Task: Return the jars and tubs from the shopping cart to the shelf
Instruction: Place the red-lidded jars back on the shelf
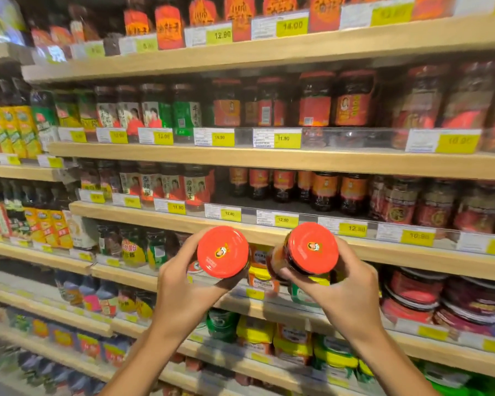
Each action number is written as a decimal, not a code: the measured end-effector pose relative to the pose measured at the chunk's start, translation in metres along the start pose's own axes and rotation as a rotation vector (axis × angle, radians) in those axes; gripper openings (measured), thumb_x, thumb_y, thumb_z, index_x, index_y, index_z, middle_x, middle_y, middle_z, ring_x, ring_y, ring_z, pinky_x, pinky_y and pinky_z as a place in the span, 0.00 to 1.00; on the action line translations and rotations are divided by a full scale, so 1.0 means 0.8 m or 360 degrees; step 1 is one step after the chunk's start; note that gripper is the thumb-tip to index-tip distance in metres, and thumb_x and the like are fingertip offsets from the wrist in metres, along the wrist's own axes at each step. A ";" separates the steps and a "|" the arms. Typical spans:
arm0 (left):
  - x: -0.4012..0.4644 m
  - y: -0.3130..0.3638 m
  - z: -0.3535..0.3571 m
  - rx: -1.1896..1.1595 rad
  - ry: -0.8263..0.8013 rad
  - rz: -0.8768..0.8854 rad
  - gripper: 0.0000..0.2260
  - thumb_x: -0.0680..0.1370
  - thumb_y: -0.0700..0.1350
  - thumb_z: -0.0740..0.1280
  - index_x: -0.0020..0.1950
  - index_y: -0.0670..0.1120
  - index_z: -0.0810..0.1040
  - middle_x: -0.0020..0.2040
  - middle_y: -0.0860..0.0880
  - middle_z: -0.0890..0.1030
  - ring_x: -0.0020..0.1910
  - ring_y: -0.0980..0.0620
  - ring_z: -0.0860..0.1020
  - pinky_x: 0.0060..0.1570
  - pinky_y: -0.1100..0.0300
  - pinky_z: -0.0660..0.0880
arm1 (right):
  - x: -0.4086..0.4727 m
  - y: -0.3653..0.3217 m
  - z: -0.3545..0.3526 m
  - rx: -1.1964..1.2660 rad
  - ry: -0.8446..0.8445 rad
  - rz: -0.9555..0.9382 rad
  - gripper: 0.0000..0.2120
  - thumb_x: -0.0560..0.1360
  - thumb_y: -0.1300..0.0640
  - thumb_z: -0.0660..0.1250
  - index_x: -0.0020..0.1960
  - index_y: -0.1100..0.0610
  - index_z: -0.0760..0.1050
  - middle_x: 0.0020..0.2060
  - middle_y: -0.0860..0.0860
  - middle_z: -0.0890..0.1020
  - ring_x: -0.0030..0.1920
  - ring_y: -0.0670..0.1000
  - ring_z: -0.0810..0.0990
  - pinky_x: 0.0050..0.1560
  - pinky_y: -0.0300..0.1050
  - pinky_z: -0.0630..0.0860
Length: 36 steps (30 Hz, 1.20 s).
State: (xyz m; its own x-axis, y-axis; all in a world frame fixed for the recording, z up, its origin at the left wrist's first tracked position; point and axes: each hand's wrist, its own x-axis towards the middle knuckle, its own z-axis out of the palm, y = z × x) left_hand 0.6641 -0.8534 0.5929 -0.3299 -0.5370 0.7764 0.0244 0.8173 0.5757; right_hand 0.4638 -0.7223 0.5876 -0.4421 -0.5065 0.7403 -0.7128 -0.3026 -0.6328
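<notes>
The person faced a wooden supermarket shelf unit stocked with rows of sauce jars; yellow price tags ran along each shelf edge. The left hand was clamped round the body of a glass jar with a red lid, fingers curled under it and thumb up its near side; the lid was tilted toward the camera and bore a small portrait logo. The right hand gripped a second red-lidded jar in the same way, dark sauce showing through the glass below the lid. The two jars were held side by side, near each other but apart, in front of the shelf edge below a row of orange-labelled jars; stacked round tubs sat on a lower shelf to the right.
</notes>
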 end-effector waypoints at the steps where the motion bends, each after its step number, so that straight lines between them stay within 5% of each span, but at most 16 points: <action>1: 0.008 -0.003 0.000 -0.0023 -0.0001 0.0006 0.32 0.63 0.62 0.80 0.64 0.61 0.73 0.58 0.70 0.78 0.58 0.67 0.78 0.53 0.75 0.73 | 0.007 -0.001 0.005 0.0009 0.0025 0.0001 0.35 0.59 0.40 0.80 0.63 0.48 0.76 0.53 0.39 0.83 0.54 0.37 0.81 0.52 0.28 0.75; 3: 0.022 -0.011 0.000 -0.0084 0.0035 0.0030 0.33 0.63 0.67 0.76 0.65 0.60 0.72 0.58 0.71 0.78 0.57 0.68 0.78 0.52 0.74 0.73 | 0.019 -0.002 0.015 0.0010 0.0073 -0.0017 0.34 0.59 0.42 0.81 0.63 0.49 0.77 0.53 0.38 0.83 0.54 0.38 0.81 0.54 0.31 0.76; 9: 0.066 -0.051 -0.005 -0.0195 0.0099 0.0096 0.32 0.61 0.60 0.80 0.62 0.63 0.74 0.55 0.72 0.80 0.55 0.68 0.79 0.52 0.75 0.73 | 0.053 -0.003 0.055 -0.0027 0.0255 -0.0042 0.33 0.60 0.49 0.84 0.63 0.52 0.78 0.52 0.40 0.84 0.54 0.42 0.83 0.54 0.38 0.79; 16: 0.106 -0.098 -0.025 -0.0302 0.0027 0.0124 0.34 0.60 0.52 0.82 0.65 0.54 0.76 0.58 0.65 0.80 0.57 0.64 0.79 0.54 0.73 0.74 | 0.097 -0.010 0.106 -0.0092 0.0464 -0.0076 0.32 0.60 0.49 0.83 0.60 0.41 0.72 0.50 0.30 0.81 0.51 0.37 0.81 0.49 0.29 0.74; 20: 0.113 -0.123 -0.033 -0.0386 -0.0006 0.0113 0.34 0.60 0.47 0.83 0.65 0.49 0.77 0.57 0.64 0.80 0.57 0.64 0.79 0.51 0.75 0.73 | 0.112 0.002 0.129 -0.0183 0.0540 -0.0084 0.33 0.61 0.50 0.84 0.61 0.49 0.74 0.50 0.34 0.81 0.51 0.37 0.81 0.49 0.30 0.74; 28: 0.128 -0.148 -0.050 -0.0429 -0.0033 0.0231 0.34 0.61 0.46 0.84 0.66 0.47 0.78 0.59 0.58 0.82 0.60 0.57 0.80 0.57 0.67 0.75 | 0.144 0.022 0.154 -0.0404 0.0565 0.0086 0.34 0.60 0.45 0.84 0.61 0.49 0.74 0.49 0.34 0.80 0.50 0.38 0.80 0.47 0.27 0.73; 33: 0.135 -0.156 -0.057 -0.0438 -0.0028 0.0254 0.34 0.61 0.46 0.84 0.65 0.49 0.77 0.59 0.61 0.82 0.59 0.59 0.80 0.58 0.65 0.76 | 0.159 0.040 0.162 -0.0643 0.0449 0.0215 0.29 0.62 0.44 0.84 0.54 0.53 0.73 0.48 0.47 0.83 0.48 0.49 0.82 0.46 0.43 0.79; 36: 0.136 -0.158 -0.058 -0.0431 -0.0020 0.0277 0.35 0.61 0.48 0.85 0.65 0.53 0.76 0.59 0.63 0.80 0.59 0.61 0.79 0.57 0.67 0.75 | 0.168 0.046 0.164 -0.0720 0.0451 0.0296 0.28 0.61 0.44 0.83 0.53 0.56 0.76 0.48 0.51 0.84 0.49 0.51 0.83 0.45 0.39 0.75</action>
State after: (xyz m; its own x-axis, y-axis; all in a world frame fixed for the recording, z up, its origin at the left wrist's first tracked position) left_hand 0.6688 -1.0249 0.6166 -0.3105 -0.3900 0.8669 0.3315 0.8103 0.4833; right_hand 0.4495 -0.9077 0.6343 -0.6668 -0.2630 0.6972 -0.7438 0.1786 -0.6440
